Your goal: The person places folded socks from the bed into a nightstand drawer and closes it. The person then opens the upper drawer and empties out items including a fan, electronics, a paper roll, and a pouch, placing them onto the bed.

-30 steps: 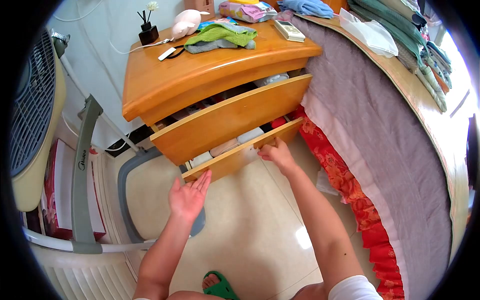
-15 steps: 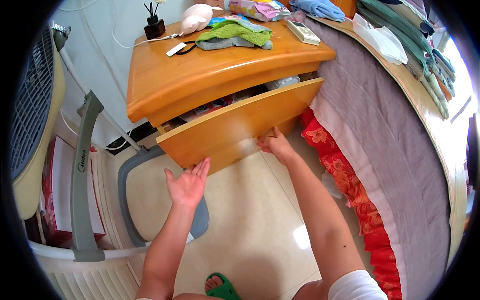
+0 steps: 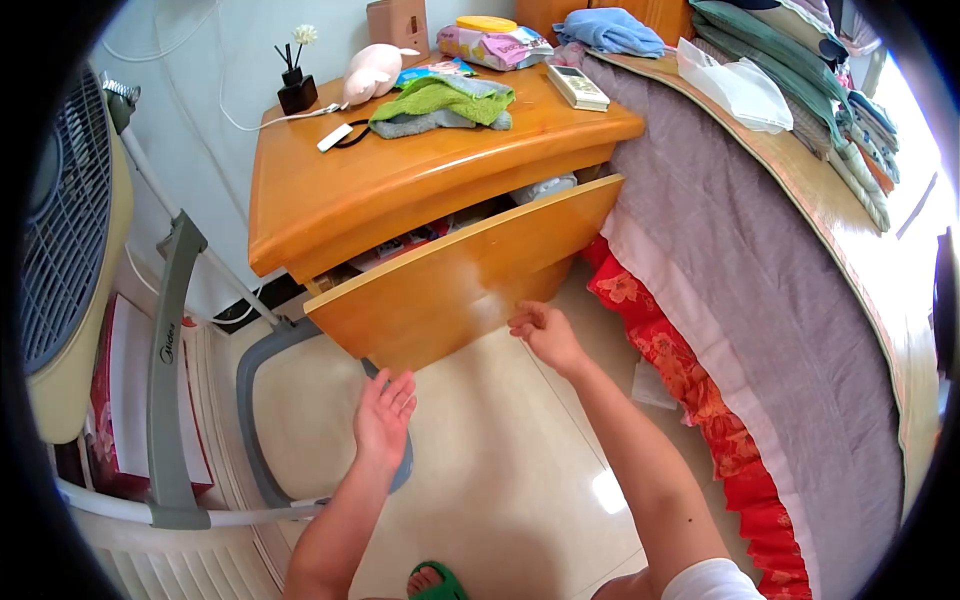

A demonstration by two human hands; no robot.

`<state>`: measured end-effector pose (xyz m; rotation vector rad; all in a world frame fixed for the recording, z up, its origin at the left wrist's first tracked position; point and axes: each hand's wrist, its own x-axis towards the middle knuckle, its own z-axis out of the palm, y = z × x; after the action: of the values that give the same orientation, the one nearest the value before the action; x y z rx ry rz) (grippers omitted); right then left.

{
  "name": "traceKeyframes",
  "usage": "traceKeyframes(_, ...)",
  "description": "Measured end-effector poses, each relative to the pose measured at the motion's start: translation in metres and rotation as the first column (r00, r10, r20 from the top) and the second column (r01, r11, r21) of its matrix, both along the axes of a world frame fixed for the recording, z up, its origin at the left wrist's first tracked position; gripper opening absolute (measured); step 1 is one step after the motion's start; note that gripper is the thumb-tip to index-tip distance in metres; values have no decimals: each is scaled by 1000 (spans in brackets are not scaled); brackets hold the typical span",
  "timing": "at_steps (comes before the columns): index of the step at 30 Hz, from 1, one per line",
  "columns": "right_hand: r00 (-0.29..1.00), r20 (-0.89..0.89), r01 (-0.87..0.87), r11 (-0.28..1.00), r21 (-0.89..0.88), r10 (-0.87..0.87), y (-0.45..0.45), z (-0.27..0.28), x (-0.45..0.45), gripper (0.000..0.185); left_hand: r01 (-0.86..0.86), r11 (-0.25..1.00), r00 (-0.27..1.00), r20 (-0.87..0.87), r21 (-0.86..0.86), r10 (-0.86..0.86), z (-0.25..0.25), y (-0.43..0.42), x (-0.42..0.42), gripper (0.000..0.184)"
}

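Observation:
The wooden drawer (image 3: 455, 275) of the nightstand is pulled partly out, with its front panel facing me. Below the panel's lower left edge, my left hand (image 3: 384, 415) is open, palm up and fingers stretched, holding nothing. My right hand (image 3: 548, 338) is near the panel's lower right edge, its fingers loosely bent and apart with nothing in them. Whether a fingertip still touches the wood I cannot tell. Through the gap at the drawer's top shows a white plastic bag (image 3: 543, 190); the other contents are mostly hidden.
On the nightstand (image 3: 290, 200) lie a green and grey cloth (image 3: 445, 103), a pink plush toy (image 3: 375, 72), a wipes pack (image 3: 495, 48) and a white device (image 3: 578, 88). A fan (image 3: 70, 230) stands left. A bed (image 3: 760, 290) with a red frilled skirt (image 3: 690, 370) borders the right.
Both hands have drawn back from the drawer front toward me, the left one most clearly. The drawer stays about as far out, while the view has shifted slightly.

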<state>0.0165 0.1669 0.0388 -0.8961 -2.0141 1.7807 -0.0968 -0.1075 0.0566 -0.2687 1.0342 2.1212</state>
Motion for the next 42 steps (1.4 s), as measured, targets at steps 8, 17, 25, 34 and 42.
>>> traceKeyframes(8, 994, -77, -70, 987, 144, 82, -34, 74, 20, 32, -251, 950, 423, -904, -188, -67, 102, 4, 5, 26)
traceKeyframes(17, 897, -425, 326, 468, 821, 122, -14, 236, -21, 34, -691, 717, -546, -714, 88, -438, 219, 53, -66, 28)
traceKeyframes(25, 992, -120, 122, 245, 962, -24, 1, 251, -49, 54, -697, 716, -435, -774, -34, -460, 217, 54, -72, 21)
traceKeyframes(34, 971, -238, 229, 314, 922, -10, -7, 244, -39, 50, -706, 708, -441, -787, 9, -430, 216, 57, -73, 19)
traceKeyframes(42, 968, -3, -94, 372, 923, 251, -13, 209, -39, 41, -777, 604, -288, -754, -176, -591, 240, 70, -83, 10)
